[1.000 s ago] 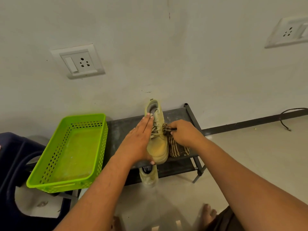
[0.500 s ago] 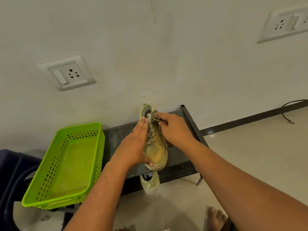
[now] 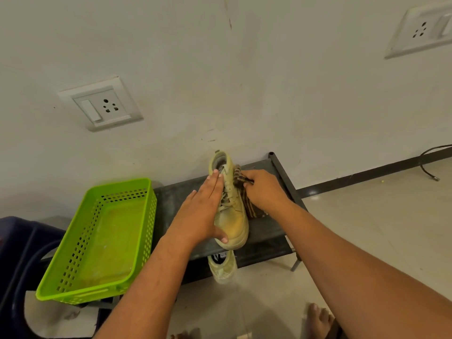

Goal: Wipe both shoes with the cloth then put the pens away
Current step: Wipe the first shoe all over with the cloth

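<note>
**Shoe on rack top being wiped: handling and clearance**

The tan lace-up shoe (image 3: 232, 211) is seen on the top shelf of the dark metal rack (image 3: 281, 172), toe toward the camera, heel near the wall. It is steadied by the left hand (image 3: 204, 214), laid flat and open along its left side, fingers extended toward the collar, thumb at the toe. The striped cloth (image 3: 247, 199) is gripped in the closed right hand (image 3: 263, 189) and pressed against the shoe's right side near the laces.

Handling, as judged: the shoe is likely light, upper soft, sole stiffer. It is best held by the sole edge or heel counter, since the upper would give under pressure. The cloth is limp and is best kept bunched so the loose tail is not snagged in the laces.

The second shoe (image 3: 222, 265) is seen on the lower shelf, partly hidden under the top shelf; it looks reachable from the front only.

Surroundings: a green perforated basket (image 3: 73, 265) is placed just left of the rack, apparently empty. No pens are seen in view, so their location cannot be told. A dark blue object (image 3: 17, 245) is seen at far left, a wall socket (image 3: 102, 106) above the basket, a black cable (image 3: 425, 165) on the floor well to the right. Bare toes (image 3: 318, 319) are seen below. The wipe path is not obstructed; the wall behind limits heel access.
</note>
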